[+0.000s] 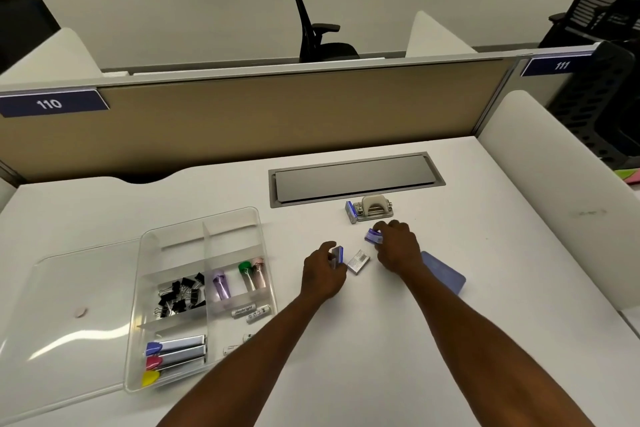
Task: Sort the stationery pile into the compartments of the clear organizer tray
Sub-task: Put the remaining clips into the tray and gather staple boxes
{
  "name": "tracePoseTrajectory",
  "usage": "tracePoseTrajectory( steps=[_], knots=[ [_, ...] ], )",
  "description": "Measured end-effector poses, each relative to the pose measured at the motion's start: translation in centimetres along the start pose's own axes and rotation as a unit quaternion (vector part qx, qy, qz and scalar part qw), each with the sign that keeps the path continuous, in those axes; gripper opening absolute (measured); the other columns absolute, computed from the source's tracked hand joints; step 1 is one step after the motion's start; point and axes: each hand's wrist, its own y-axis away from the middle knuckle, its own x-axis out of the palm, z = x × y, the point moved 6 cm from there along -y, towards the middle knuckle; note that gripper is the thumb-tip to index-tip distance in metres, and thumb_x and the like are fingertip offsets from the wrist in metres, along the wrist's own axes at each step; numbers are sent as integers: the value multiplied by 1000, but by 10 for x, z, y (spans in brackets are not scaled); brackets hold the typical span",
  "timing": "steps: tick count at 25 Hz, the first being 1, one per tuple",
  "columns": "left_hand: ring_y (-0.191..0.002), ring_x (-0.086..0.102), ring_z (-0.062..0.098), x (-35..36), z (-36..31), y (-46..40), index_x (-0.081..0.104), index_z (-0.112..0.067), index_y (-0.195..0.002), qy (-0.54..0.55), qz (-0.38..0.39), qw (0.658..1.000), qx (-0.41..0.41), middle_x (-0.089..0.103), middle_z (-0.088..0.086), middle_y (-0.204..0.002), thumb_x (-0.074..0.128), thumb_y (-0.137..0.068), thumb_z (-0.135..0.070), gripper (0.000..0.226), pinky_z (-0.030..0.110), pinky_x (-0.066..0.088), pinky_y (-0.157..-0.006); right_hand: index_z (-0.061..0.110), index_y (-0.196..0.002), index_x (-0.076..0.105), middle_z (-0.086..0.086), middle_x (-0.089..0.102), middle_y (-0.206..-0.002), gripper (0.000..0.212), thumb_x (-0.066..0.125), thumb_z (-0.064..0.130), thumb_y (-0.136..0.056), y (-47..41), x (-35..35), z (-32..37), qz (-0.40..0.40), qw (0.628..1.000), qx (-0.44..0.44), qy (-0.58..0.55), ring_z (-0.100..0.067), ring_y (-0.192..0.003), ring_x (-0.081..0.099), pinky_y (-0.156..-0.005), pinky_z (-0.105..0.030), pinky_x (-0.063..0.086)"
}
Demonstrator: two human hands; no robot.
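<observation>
The clear organizer tray (242,218) lies on the desk at left. Its compartments hold black binder clips (181,295), highlighters (251,274), white batteries (250,311) and coloured-capped markers (175,352). My left hand (322,276) grips a small blue-edged staple box (337,256) just right of the tray. My right hand (396,246) closes on another small blue box (374,236). Between my hands a third small box (357,262) rests flat on the desk. A further box (350,212) leans against a grey hole punch (374,211) behind them.
A clear lid (69,305) lies left of the tray with a pink eraser (80,311) under or on it. A blue notepad (445,272) sits under my right forearm. A grey cable hatch (353,178) is set in the desk at the back, before a tan partition.
</observation>
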Motion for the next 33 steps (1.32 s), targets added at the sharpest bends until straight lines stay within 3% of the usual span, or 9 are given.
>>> tracePoseTrajectory(
  steps=[2,4,8,14,18,20,23,27,33],
  knots=[
    [-106,62,22,-4,2,0,52,-18,-134,12,-17,1000,1,62,7,-126,75,-82,-24,58,33,52,-94,20,-121,59,-9,61,-117,41,72,24,-83,6,-6,-6,-53,988,58,-135,-26,-108,58,-82,-29,44],
    [-99,63,19,-7,4,2,53,-20,-133,27,-26,999,1,62,5,-120,79,-78,-31,61,33,54,-88,17,-114,62,-7,63,-112,41,79,23,-77,14,-5,2,-62,974,30,-217,-23,-100,61,-77,-25,42],
    [-88,66,16,-14,4,17,58,-23,-126,76,-31,997,8,65,3,-109,85,-71,-36,62,31,58,-78,20,-110,61,-2,65,-121,37,79,30,-79,34,20,35,81,982,-97,-140,-22,-108,59,-88,-28,47],
    [-76,67,13,-41,2,55,53,-23,-114,121,-43,992,11,64,0,-104,87,-70,-25,56,14,52,-61,26,-108,51,2,61,-104,40,76,40,-80,50,21,50,69,990,-103,-61,-14,-86,53,-71,-23,41],
    [-70,67,14,-64,12,86,48,-29,-105,146,-34,989,1,64,-4,-94,88,-67,-26,55,28,56,-62,23,-93,52,1,63,-94,32,77,35,-79,66,30,61,49,981,-87,-164,-17,-78,55,-64,-22,40],
    [-72,69,13,-77,24,101,51,-32,-105,167,-47,985,-12,66,-5,-94,88,-67,-26,54,30,58,-65,18,-89,59,0,67,-84,31,81,35,-76,77,28,69,39,938,-19,-344,-21,-72,62,-62,-29,49],
    [-81,71,9,-103,44,111,55,-35,-112,206,-106,972,-35,68,-5,-102,83,-74,-22,49,33,61,-76,16,-97,64,-6,69,-90,20,76,25,-84,96,17,113,50,830,17,-555,-23,-80,66,-62,-30,56],
    [-97,68,7,-134,54,102,51,-38,-130,227,-129,964,-48,65,-5,-120,68,-88,-16,51,37,58,-88,20,-111,57,-4,66,-106,16,60,15,-96,110,15,193,111,751,31,-650,-19,-94,66,-74,-28,57],
    [-126,54,22,-195,74,88,35,-27,-149,123,-171,975,-69,54,1,-141,52,-99,-16,54,39,48,-102,18,-121,60,0,69,-103,22,51,19,-101,109,21,283,187,693,71,-693,-19,-98,67,-82,-29,55]
  ],
)
